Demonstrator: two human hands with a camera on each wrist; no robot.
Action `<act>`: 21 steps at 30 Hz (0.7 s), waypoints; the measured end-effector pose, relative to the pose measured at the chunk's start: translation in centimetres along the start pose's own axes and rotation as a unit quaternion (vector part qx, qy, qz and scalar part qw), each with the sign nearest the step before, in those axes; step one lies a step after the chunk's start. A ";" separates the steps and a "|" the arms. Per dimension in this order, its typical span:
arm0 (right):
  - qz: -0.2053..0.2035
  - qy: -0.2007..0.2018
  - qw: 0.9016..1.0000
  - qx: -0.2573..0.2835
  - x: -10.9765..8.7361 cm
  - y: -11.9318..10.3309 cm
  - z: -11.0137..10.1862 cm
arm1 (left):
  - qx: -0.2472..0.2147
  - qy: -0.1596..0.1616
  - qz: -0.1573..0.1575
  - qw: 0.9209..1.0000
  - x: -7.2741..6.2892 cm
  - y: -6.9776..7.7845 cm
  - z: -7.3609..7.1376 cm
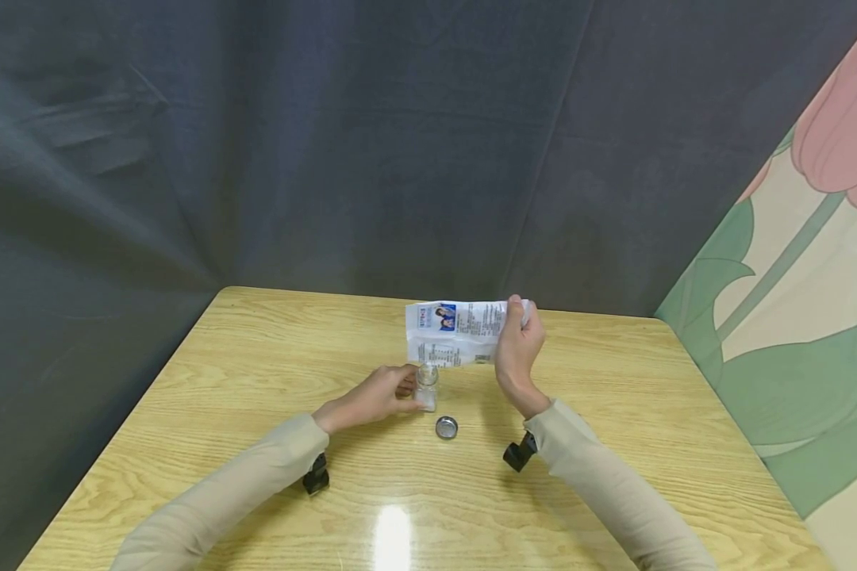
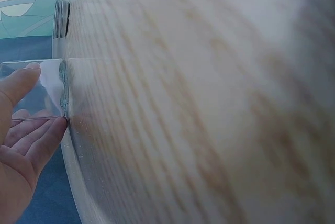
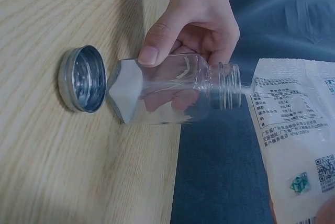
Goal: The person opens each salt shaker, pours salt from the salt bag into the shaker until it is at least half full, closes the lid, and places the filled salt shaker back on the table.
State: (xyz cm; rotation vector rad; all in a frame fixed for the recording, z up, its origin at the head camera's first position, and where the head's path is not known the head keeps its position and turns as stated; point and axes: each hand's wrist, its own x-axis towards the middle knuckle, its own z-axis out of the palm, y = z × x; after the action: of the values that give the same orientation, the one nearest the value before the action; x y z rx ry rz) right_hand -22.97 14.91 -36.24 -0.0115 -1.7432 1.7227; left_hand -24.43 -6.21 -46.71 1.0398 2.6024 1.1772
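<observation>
A small clear glass jar stands upright on the table, and my left hand grips its side between thumb and fingers. Its mouth is uncovered, and white powder lies heaped at the bottom. Above it, my right hand holds a white printed packet by its right end, tilted toward the jar. From the packet's corner, a thin white stream runs into the jar's neck in the right wrist view. The silver screw lid lies on the table in front of the jar, hollow side up.
Beneath everything is a wood-grain table. A dark curtain hangs behind its far edge and at the left. On the right is a panel with a leaf and tulip pattern.
</observation>
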 end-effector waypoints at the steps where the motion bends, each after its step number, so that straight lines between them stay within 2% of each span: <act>1: 0.000 0.000 1.000 -0.001 0.0 0.0 0.0 | 0.000 0.000 0.000 1.000 0.0 0.0 0.0; 16: -0.009 0.000 1.000 -0.005 0.0 0.1 0.0 | -0.002 -0.002 -0.006 1.000 0.0 0.1 0.0; 21: -0.008 0.000 1.000 -0.010 0.6 1.7 0.0 | -0.003 -0.006 -0.007 1.000 0.1 0.0 -0.1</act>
State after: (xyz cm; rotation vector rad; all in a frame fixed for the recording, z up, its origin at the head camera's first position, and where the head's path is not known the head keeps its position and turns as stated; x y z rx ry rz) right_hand -24.19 15.39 -37.47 -0.0056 -1.7555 1.6940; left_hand -24.53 -6.21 -46.67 1.0216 2.5905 1.1718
